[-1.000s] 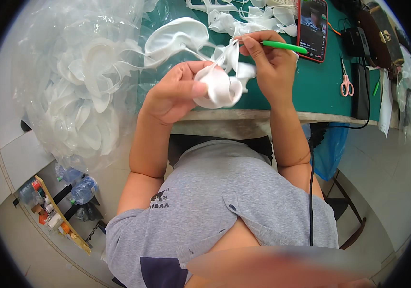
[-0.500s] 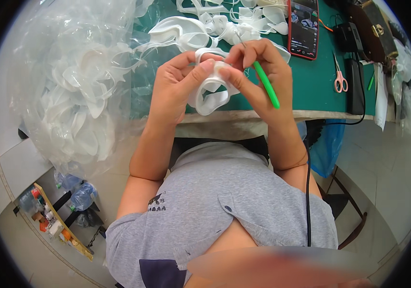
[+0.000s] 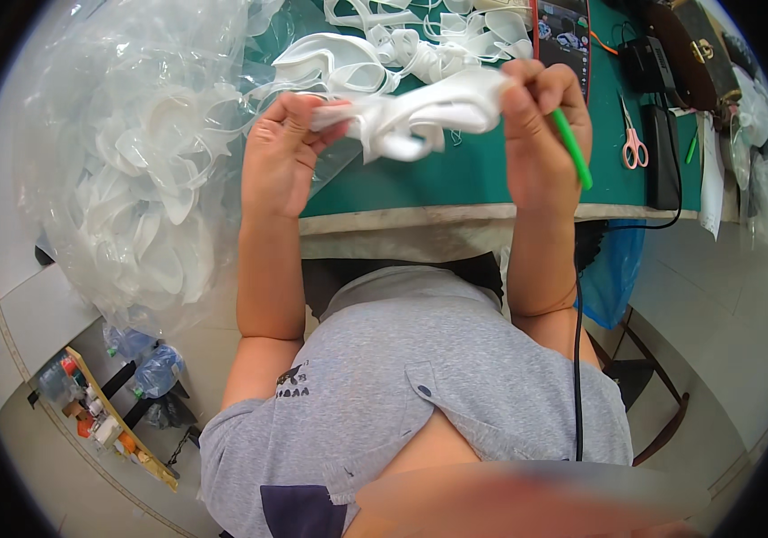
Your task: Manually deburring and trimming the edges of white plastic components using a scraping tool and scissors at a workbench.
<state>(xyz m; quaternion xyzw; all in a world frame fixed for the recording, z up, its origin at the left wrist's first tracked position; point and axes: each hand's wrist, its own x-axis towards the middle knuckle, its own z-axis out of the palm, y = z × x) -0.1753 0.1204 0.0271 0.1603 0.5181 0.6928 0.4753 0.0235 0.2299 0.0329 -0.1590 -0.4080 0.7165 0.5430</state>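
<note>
Both hands hold one white flexible goggle-shaped piece (image 3: pixel 420 112) stretched between them above the green table (image 3: pixel 473 179). My left hand (image 3: pixel 283 152) pinches its left end. My right hand (image 3: pixel 541 134) grips its right end and also holds a thin green stick (image 3: pixel 572 148) that points down and to the right. More white pieces (image 3: pixel 384 49) lie in a heap on the table behind the hands.
A big clear plastic bag full of white pieces (image 3: pixel 133 152) stands at the left. A phone (image 3: pixel 563 31), pink-handled scissors (image 3: pixel 632 148), a black block (image 3: pixel 662 152) with a cable and a brown case (image 3: pixel 693 49) lie at the right. Bottles (image 3: pixel 146 359) sit on the floor.
The hands have moved apart and pulled the white piece out from a folded bundle into a long stretched shape. They have also risen slightly higher over the table.
</note>
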